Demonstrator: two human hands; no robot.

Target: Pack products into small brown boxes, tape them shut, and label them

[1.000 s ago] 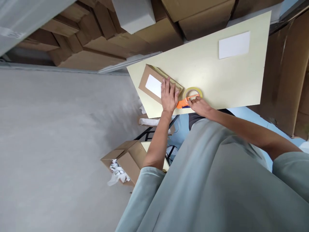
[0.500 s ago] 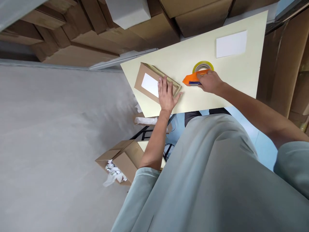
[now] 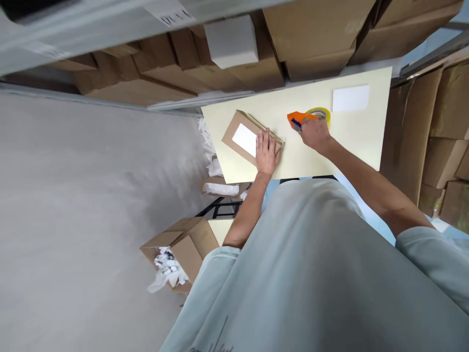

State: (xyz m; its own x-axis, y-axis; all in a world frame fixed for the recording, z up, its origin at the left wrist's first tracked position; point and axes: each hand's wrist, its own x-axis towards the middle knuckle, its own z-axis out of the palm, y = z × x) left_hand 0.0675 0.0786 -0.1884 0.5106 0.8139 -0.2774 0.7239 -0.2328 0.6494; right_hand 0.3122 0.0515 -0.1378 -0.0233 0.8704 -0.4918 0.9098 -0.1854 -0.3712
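A small brown cardboard box (image 3: pixel 233 126) with a white label (image 3: pixel 244 139) lies at an angle on the cream tabletop (image 3: pixel 278 105). My left hand (image 3: pixel 266 152) rests flat on the box's near right end, fingers spread over it and the label's edge. To its right, my right hand (image 3: pixel 315 134) is wrapped round an orange tape dispenser (image 3: pixel 295 117), whose front points left toward the box. A yellow-rimmed tape roll (image 3: pixel 325 115) sits in the dispenser. The dispenser's handle is hidden by my fingers.
A white sheet or card (image 3: pixel 351 98) lies at the table's right. Shelved cardboard boxes (image 3: pixel 311 39) and a white box (image 3: pixel 232 41) stand behind the table. More cartons (image 3: pixel 449 112) are stacked at right. Below left, an open carton (image 3: pixel 194 249) holds crumpled white paper (image 3: pixel 170 269).
The camera view has shifted, showing more of the shelf. My right hand has turned the tape dispenser so that its front tilts differently. My left hand stays on the box.
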